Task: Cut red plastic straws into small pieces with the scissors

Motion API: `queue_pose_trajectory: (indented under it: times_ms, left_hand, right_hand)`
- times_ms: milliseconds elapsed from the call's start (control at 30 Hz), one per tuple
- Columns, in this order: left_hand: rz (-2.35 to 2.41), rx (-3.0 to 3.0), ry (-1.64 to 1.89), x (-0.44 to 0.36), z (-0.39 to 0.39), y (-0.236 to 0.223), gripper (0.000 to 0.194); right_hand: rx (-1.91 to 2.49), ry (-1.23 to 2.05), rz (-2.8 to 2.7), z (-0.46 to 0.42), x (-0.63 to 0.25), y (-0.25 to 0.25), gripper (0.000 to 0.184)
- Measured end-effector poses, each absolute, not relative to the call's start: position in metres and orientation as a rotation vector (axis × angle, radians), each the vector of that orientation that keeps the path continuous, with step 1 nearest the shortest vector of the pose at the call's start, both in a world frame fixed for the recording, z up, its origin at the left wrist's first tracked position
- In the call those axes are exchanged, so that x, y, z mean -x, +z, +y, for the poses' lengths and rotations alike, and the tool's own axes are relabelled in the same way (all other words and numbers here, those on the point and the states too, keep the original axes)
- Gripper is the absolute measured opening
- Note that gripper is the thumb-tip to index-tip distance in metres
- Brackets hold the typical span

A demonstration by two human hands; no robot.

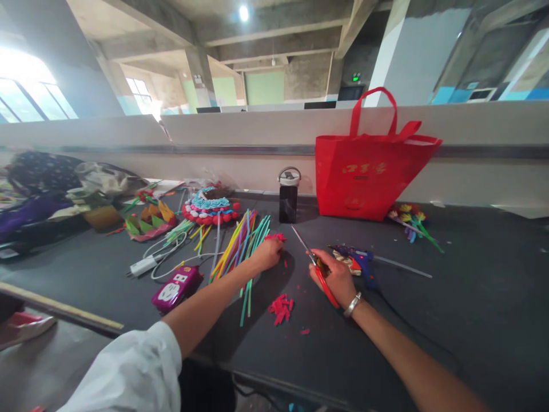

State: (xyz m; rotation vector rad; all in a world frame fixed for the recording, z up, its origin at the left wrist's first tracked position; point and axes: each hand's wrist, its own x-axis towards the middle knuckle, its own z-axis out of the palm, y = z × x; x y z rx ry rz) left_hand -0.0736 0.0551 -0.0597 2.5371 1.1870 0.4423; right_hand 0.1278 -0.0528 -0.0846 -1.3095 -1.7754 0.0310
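Note:
My left hand [269, 253] is curled over the table, its fingers closed at a small bunch of red pieces [277, 236]; the fingertips are partly hidden. In my right hand [338, 278] is a pair of scissors [325, 281] with red handles, blades pointing up and to the left. A loose heap of short red pieces [281, 309] lies on the black table between my forearms. Under and beside my left wrist spreads a bundle of coloured strips [240, 240]. Just beyond my right hand lies a blue glue gun [364, 266] with a clear stick in its back.
A red bag [355, 177] and a dark bottle [288, 203] stand along the partition. To the left are a purple case [176, 289], a white charger [143, 266] with cable, and flower-like crafts [210, 207]. Colourful flowers [412, 220] lie at the right.

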Motion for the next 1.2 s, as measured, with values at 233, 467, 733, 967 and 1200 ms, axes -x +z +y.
queue_pose_trajectory:
  times_ms: [233, 467, 733, 967, 1200]
  left_hand:
    - [1.127, -2.325, 0.597, 0.078, 0.065, -0.057, 0.023]
    - [0.746, -1.457, 0.703, 0.07, 0.033, -0.048, 0.036]
    - [0.628, -1.187, 0.604, 0.051, 0.009, -0.049, 0.045]
    - [0.54, -1.115, 0.663, 0.053, 0.006, -0.063, 0.052]
    - [0.51, -1.156, 0.673, 0.055, 0.001, -0.06, 0.054]
  right_hand:
    - [1.281, 0.019, -1.779, -0.053, -0.127, -0.084, 0.033]
    - [1.29, 0.22, -1.505, -0.053, -0.121, -0.084, 0.036]
    - [1.122, 0.482, -1.565, -0.058, -0.114, -0.081, 0.044]
    - [1.157, 0.427, -1.572, -0.059, -0.113, -0.08, 0.039]
    - [1.204, 0.419, -1.575, -0.059, -0.113, -0.083, 0.034]
